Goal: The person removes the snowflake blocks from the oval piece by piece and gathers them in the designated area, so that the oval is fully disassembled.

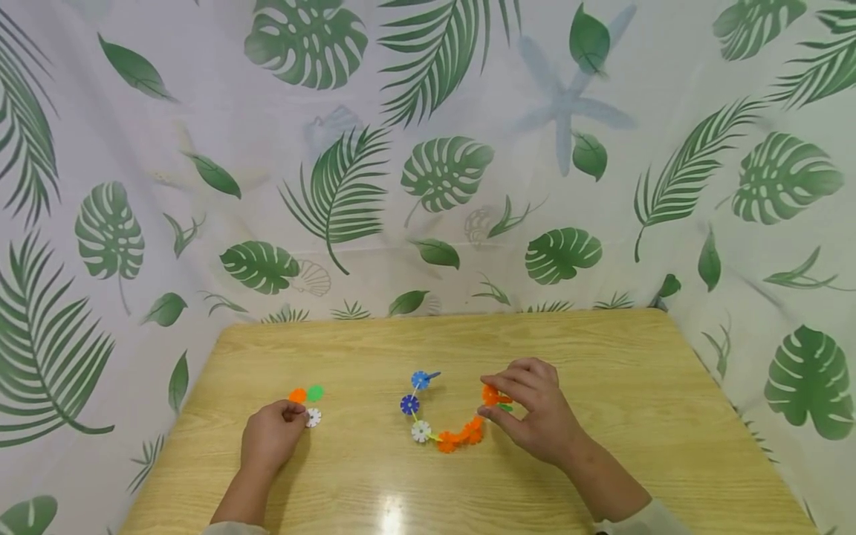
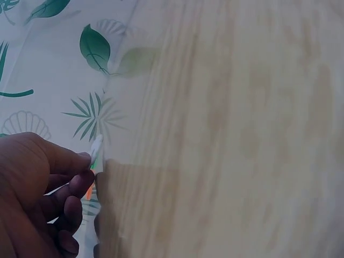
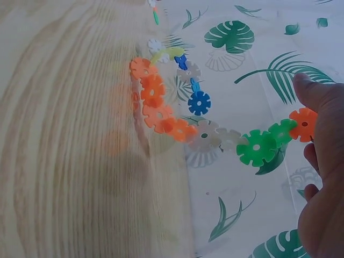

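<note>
A chain (image 1: pixel 446 443) of slotted plastic discs lies on the wooden surface (image 1: pixel 334 490), right of its middle, and the step in hand looks like adding pieces to it. The left hand (image 1: pixel 270 437), well apart from the chain, pinches a white disc (image 1: pixel 313 418) between thumb and forefinger; this grip is together on the rim. Just beyond it lie a loose orange disc (image 1: pixel 297 395) and a loose green disc (image 1: pixel 316 393).

The right hand (image 1: pixel 542 412) is over the chain's right end, thumb and forefinger apart, with orange pieces between them. Whether this grip touches them, I cannot tell.

The next move probably calls for carrying the white disc across to a free end, steadying that end, and pressing slot into slot with the two discs crosswise.

The chain has no straight long axis: it curves like a U, bowed towards the person and open towards the patterned cloth (image 1: pixel 374 282). Its left end finishes in blue discs (image 1: pixel 419 380), the last seen edge-on and pointing right. By the right hand, green discs (image 3: pixel 256 148) lead to an orange one. The white disc shows its round face to the head camera, but only a thin, tilted edge to the left wrist camera.
</note>
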### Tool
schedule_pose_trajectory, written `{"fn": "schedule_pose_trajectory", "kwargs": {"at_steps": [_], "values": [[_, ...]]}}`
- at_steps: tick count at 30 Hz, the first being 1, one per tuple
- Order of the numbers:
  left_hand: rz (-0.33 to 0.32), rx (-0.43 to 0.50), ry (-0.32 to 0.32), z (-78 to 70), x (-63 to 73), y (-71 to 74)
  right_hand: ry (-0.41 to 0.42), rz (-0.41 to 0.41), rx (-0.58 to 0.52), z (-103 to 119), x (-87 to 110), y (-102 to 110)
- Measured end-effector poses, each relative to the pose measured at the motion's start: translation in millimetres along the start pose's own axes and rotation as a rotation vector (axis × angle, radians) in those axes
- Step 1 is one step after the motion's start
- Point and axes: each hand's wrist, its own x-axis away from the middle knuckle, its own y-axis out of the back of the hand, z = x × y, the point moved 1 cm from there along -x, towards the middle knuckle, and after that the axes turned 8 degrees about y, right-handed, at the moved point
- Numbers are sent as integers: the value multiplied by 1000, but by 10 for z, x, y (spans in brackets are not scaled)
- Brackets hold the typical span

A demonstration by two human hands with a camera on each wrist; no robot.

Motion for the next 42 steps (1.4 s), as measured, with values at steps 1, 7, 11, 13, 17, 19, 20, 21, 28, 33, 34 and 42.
{"fn": "schedule_pose_trajectory", "kwargs": {"at_steps": [1, 7, 11, 13, 17, 19, 20, 21, 28, 33, 34, 42], "values": [[6, -4, 4, -1, 2, 0, 1, 0, 0, 4, 0, 0], [6, -16, 11, 7, -4, -16, 2, -1, 0, 15, -1, 1], [-9, -18, 11, 15, -15, -31, 8, -4, 1, 11, -3, 5], [-16, -17, 6, 21, -15, -35, 9, -3, 4, 11, -3, 8], [-21, -9, -12, 36, -13, -37, 8, 1, 11, 18, -7, 12], [-26, -3, -17, 38, -10, -39, 10, 2, 13, 24, -10, 14], [-37, 1, -21, 32, -8, -41, 10, 3, 15, 26, -12, 16], [-45, 14, -23, 20, -2, -43, 11, 3, 16, 27, -14, 17], [-32, 190, -82, -269, 154, -103, 28, -8, 13, 27, -28, -2], [-5, 262, -185, -684, 362, -154, 35, -4, 19, 43, -49, -23], [4, 280, -213, -775, 401, -166, 36, -4, 21, 48, -53, -24], [149, 375, -484, -1427, 666, -248, 71, -10, 17, 78, -81, -38]]}}
